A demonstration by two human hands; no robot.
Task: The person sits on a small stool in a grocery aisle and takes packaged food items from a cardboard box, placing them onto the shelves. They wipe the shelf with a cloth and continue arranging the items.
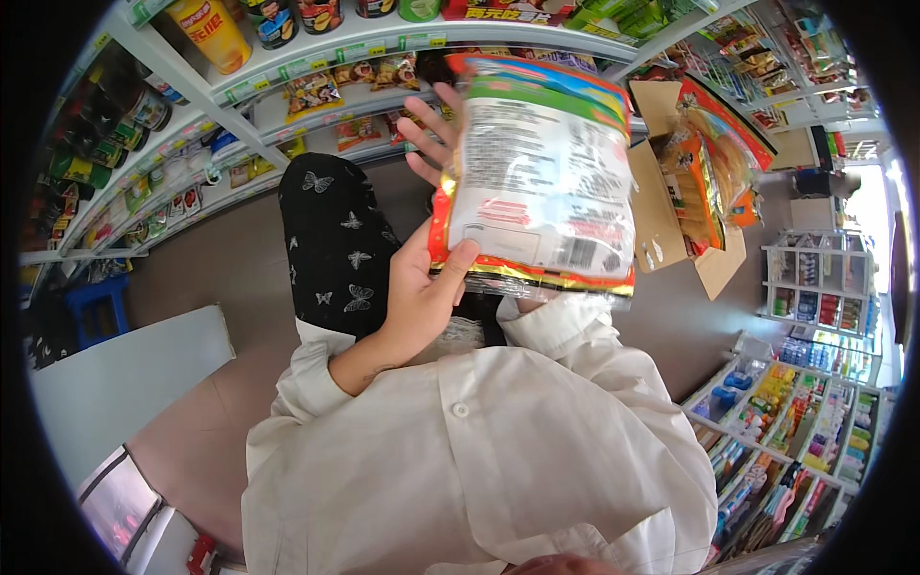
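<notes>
A plastic snack bag (543, 172) with its printed white back panel facing me fills the upper middle of the view. Along its edges run red, gold and green bands. My left hand (424, 287) pinches the lower left corner, thumb on the front. From behind the bag's left edge stick out the spread fingers of my right hand (430, 136); its palm is hidden, so I cannot tell whether it grips the bag. To the right stands an open cardboard box (655, 223) holding several similar snack bags (708, 172).
Ahead are white store shelves (424, 37) with canned chips and small snack packs (313, 93). Bottles (118, 108) fill the left shelf. A blue plastic stool (97, 309) and a pale panel (136, 359) stand at left. More stocked shelves (798, 402) line the right.
</notes>
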